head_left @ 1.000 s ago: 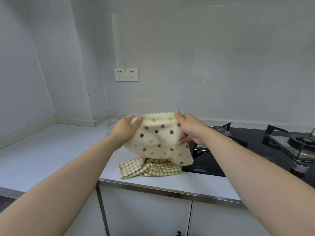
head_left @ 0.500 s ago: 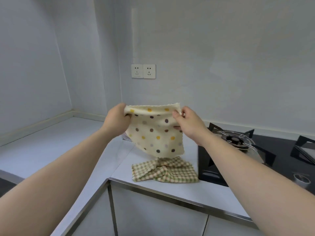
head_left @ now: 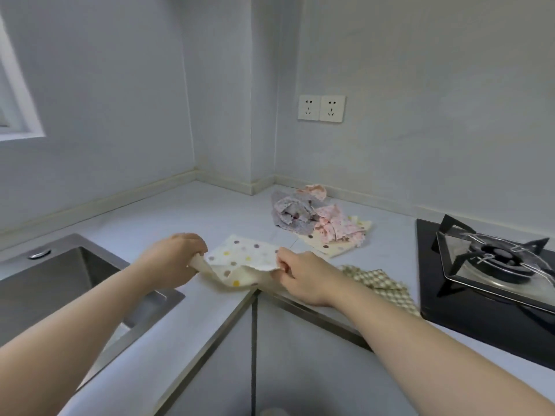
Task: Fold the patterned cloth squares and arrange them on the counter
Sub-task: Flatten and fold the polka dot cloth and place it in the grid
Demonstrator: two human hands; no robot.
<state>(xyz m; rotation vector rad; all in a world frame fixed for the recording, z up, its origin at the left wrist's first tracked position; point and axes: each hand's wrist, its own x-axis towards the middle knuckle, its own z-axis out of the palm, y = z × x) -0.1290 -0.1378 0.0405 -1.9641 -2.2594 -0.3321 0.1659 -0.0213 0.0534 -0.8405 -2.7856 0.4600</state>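
Observation:
A cream polka-dot cloth (head_left: 243,259) lies low over the inner corner of the pale counter (head_left: 186,223), partly folded over itself. My left hand (head_left: 172,256) grips its left edge. My right hand (head_left: 303,274) pinches its right edge. A green checked cloth (head_left: 381,283) lies flat on the counter to the right, partly behind my right forearm. Further back sits a heap of crumpled cloths: a grey flowered one (head_left: 292,211), a pink flowered one (head_left: 336,223) and another cream dotted one (head_left: 330,243) under them.
A steel sink (head_left: 45,280) is sunk into the counter at the left. A black gas hob (head_left: 492,265) with a burner grate is at the right. Two wall sockets (head_left: 321,108) sit above the corner. Cabinet fronts drop below the counter edge.
Both hands have brought the polka-dot cloth down from hanging in the air to the counter corner. The view has swung left, showing the sink and the heap of cloths.

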